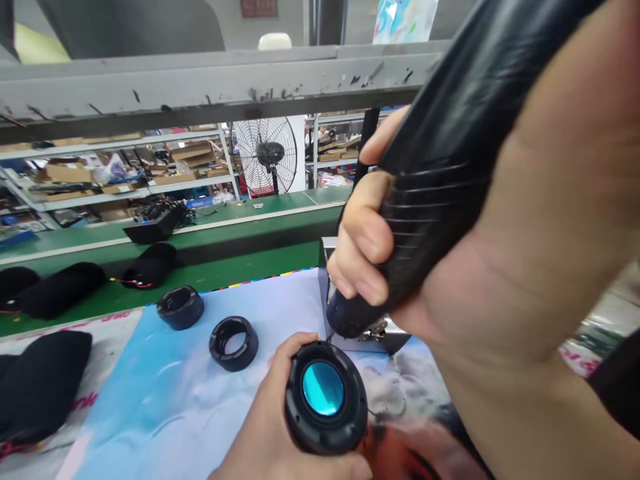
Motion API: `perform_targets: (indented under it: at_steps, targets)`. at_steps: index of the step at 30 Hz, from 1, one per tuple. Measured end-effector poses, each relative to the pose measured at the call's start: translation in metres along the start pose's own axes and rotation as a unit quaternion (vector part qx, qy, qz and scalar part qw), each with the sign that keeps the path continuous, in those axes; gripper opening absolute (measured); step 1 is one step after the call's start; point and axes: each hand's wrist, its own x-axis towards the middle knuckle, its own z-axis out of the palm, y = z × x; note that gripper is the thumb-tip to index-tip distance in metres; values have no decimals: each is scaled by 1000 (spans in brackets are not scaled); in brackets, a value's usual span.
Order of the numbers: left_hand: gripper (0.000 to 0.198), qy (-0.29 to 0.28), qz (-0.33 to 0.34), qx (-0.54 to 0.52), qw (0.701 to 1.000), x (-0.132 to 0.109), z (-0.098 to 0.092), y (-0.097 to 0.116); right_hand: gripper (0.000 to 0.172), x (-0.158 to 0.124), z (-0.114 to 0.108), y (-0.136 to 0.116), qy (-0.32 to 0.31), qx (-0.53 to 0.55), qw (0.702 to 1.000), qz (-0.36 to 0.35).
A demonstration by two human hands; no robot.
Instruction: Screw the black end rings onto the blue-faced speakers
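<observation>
My left hand (pixel 270 427) is wrapped round a round black speaker unit (pixel 326 397) with a shiny blue centre, facing up. Above it, my right hand (pixel 370 247) grips a thick black power screwdriver (pixel 425 193), held at a slant with its lower end down. The thin tip reaches the upper rim of the speaker unit. Two black rings, a nearer ring (pixel 233 343) and a farther ring (pixel 181 307), lie on the printed mat (pixel 165 380) left of my left hand.
Black fabric-covered pieces (pixel 63 290) lie at the left. A metal box (pixel 365 343) stands behind the screwdriver tip. A grey beam (pixel 200 80) crosses above the green bench (pixel 250 267); beyond are a fan (pixel 267 157) and cluttered shelves (pixel 120 193).
</observation>
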Motion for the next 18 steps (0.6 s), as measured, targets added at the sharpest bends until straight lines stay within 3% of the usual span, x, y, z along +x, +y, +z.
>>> perform_targets:
  at_steps: [4, 6, 9, 13, 18]
  targets:
    - [93, -6, 11, 13, 1000, 1, -5, -6, 66, 0, 9, 9, 0, 33, 999, -41]
    - [96, -10, 18, 26, 999, 3, -10, -13, 60, 0, 11, 12, 2, 23, 999, -40]
    - [101, -15, 40, 48, 998, 7, -17, -25, 49, 1, 13, 19, -10, 28, 999, 10]
    - [104, -17, 54, 44, 997, 9, -19, -29, 58, 1, 17, 27, -40, 34, 995, 80]
    - [107, 14, 10, 42, 999, 4, -15, -21, 24, -1, 18, 31, -72, 31, 995, 66]
